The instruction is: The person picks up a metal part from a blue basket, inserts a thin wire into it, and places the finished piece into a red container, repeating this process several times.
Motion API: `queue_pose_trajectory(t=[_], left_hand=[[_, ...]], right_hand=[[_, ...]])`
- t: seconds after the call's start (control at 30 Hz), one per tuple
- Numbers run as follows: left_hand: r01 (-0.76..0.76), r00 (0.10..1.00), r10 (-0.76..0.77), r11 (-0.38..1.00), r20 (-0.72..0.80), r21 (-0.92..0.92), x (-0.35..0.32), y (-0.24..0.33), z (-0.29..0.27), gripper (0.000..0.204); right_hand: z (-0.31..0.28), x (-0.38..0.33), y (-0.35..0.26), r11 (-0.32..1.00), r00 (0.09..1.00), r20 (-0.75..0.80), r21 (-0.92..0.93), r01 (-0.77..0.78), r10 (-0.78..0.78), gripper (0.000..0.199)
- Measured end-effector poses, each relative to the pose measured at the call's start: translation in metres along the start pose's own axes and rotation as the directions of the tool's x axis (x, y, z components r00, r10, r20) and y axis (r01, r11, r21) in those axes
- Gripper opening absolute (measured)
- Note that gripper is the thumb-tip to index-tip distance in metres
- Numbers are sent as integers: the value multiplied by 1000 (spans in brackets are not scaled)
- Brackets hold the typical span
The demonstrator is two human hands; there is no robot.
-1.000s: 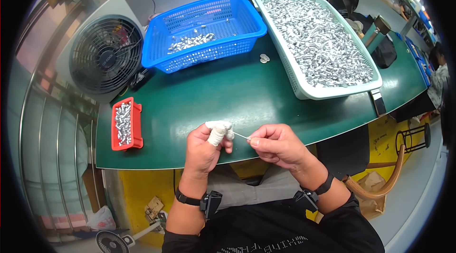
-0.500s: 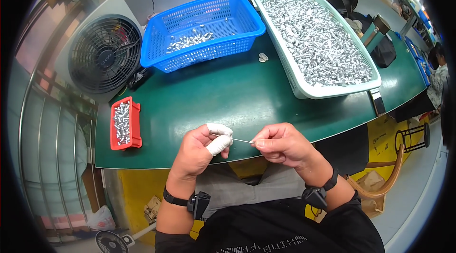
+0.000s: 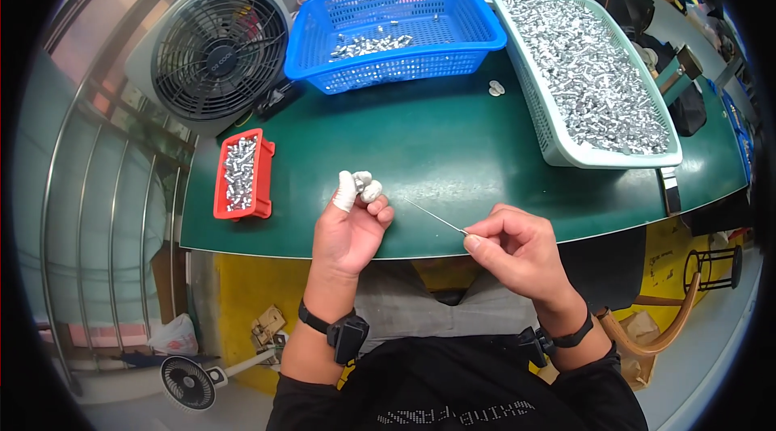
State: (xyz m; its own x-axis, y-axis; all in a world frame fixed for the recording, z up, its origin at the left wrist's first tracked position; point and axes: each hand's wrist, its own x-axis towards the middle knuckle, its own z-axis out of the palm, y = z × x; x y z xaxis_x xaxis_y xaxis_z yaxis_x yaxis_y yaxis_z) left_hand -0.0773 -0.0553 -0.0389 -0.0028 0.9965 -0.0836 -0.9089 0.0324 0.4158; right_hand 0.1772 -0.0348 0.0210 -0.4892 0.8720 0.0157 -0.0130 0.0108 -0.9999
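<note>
My right hand (image 3: 517,251) pinches a thin metal rod (image 3: 435,217) by one end between thumb and forefinger. Its free tip points up and left toward my left hand (image 3: 352,225), with a gap between them. White tape or finger covers wrap the thumb and two fingertips of that left hand. A small silver metal part (image 3: 360,185), mostly hidden, shows between these fingertips. Farther left on the table lies a red bin (image 3: 263,180) filled with small silver metal parts (image 3: 240,172).
A blue basket (image 3: 396,75) with a few silver parts stands at the back, beside a box fan (image 3: 218,59). At the right is a pale green basket (image 3: 558,148) heaped with similar parts. Small discs (image 3: 495,89) lie between the baskets on the green table (image 3: 388,132).
The rod has come away from my left fingers as my right hand moved right. My left hand has turned palm up and risen slightly. The whole view has shifted.
</note>
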Motion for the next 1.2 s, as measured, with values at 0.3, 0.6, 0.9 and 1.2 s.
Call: queue_pose_trajectory(t=[0.3, 0.6, 0.9, 1.2], left_hand=[[8, 999, -9, 1000, -37, -18, -3, 1, 2, 24], [-8, 1000, 10, 997, -29, 77, -7, -7, 12, 25], [-63, 971, 170, 860, -167, 506, -1, -29, 27, 18], [-59, 996, 90, 804, -23, 591, -2, -28, 19, 13]], right_hand=[[28, 5, -2, 988, 995, -9, -116, 98, -99, 5], [29, 14, -10, 950, 981, 10, -247, 190, -194, 3], [12, 20, -3, 613, 838, 96, -638, 466, -537, 6], [-41, 37, 4, 921, 948, 254, -286, 263, -192, 5]])
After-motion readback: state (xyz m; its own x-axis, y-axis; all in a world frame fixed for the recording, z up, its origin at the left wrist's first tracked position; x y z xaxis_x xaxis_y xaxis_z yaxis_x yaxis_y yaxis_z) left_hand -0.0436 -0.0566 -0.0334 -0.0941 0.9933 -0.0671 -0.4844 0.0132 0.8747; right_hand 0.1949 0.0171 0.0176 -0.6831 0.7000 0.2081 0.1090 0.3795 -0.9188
